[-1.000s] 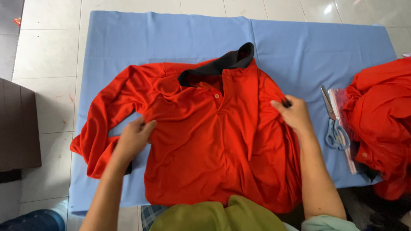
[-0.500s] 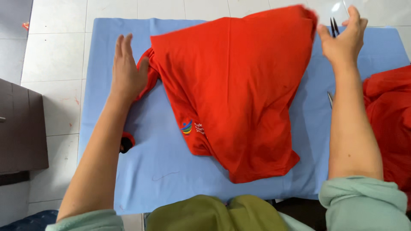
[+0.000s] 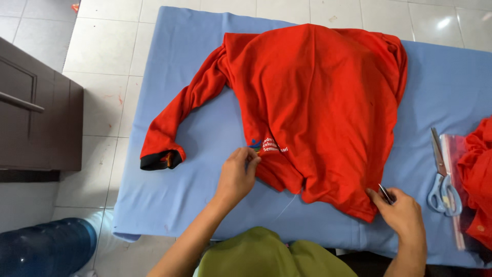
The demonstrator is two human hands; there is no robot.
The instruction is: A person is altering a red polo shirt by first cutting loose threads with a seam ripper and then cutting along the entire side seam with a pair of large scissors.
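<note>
The left hand (image 3: 238, 174) pinches the hem of the red long-sleeved cotton shirt (image 3: 318, 107) lying on the blue padded table (image 3: 179, 190). The right hand (image 3: 405, 215) is closed on a small metal tool (image 3: 385, 194) and touches the shirt's lower corner.

Both forearms bare to the lower frame edge, no sleeve showing on either; left hand (image 3: 237, 174) and right hand (image 3: 405, 215) without gloves, rings or a watch; olive-green garment (image 3: 261, 254) over the lap; dark blue trouser leg (image 3: 46, 246) lower left.
</note>
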